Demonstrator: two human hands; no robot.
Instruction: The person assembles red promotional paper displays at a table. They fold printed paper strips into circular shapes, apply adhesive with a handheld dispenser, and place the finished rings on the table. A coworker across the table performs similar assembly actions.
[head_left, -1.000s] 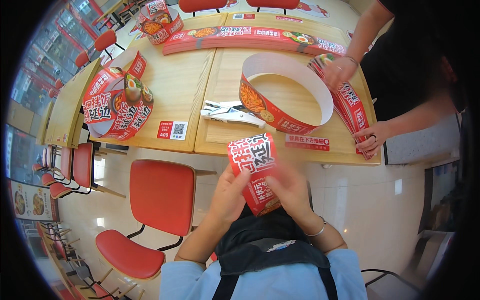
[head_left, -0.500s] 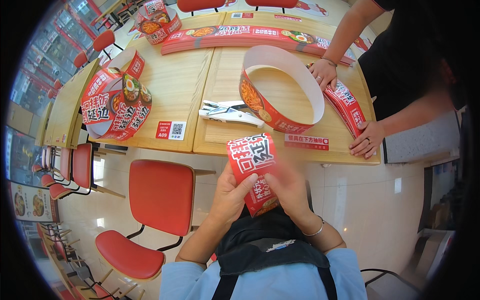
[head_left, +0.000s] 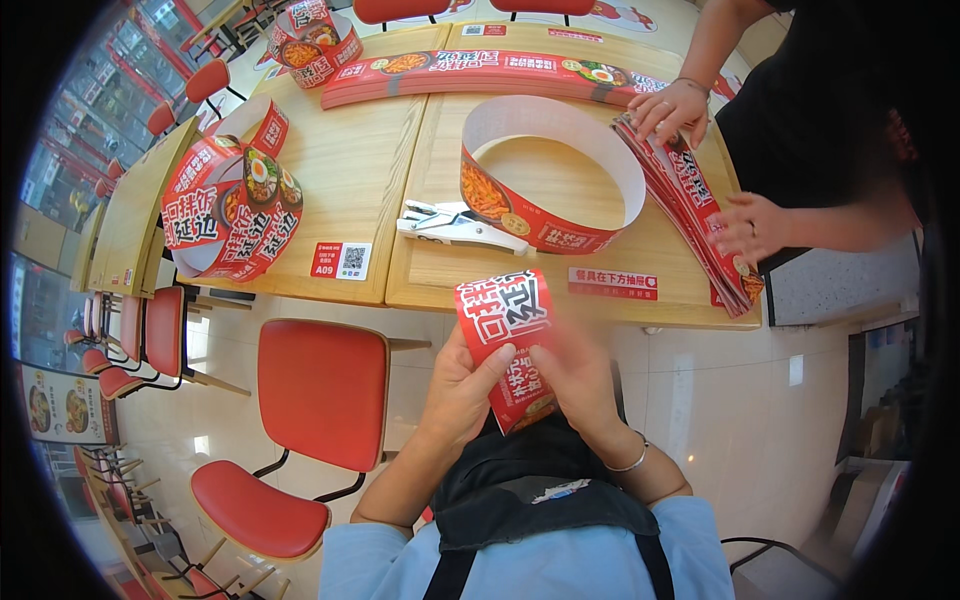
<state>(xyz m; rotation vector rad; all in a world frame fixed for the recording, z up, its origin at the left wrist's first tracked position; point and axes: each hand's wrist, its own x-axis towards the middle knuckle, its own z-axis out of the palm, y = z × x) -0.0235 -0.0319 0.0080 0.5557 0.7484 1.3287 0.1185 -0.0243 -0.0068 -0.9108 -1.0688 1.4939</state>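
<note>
In front of my body, both hands grip a red printed paper band (head_left: 508,325) that is bent over, its printed face upward. My left hand (head_left: 458,390) has it by the left edge with the thumb on top. My right hand (head_left: 583,388) pinches the right edge, its thumb beside the left one; part of this hand is blurred. Beyond them, on the table, a white stapler-like hand tool (head_left: 462,228) lies beside a large paper ring (head_left: 545,230), red outside and white inside.
Across the wooden table (head_left: 400,180), a co-worker's hands (head_left: 675,108) are near a fanned stack of red strips (head_left: 690,200). A long strip stack (head_left: 500,68) lies at the far side. Several finished-looking rings (head_left: 240,215) sit at left. A red chair (head_left: 322,385) stands beside me.
The paper ring on the table has shifted slightly left. The co-worker's hands have come up off the strip stack, which now lies spread and turned. My hands stay practically still.
</note>
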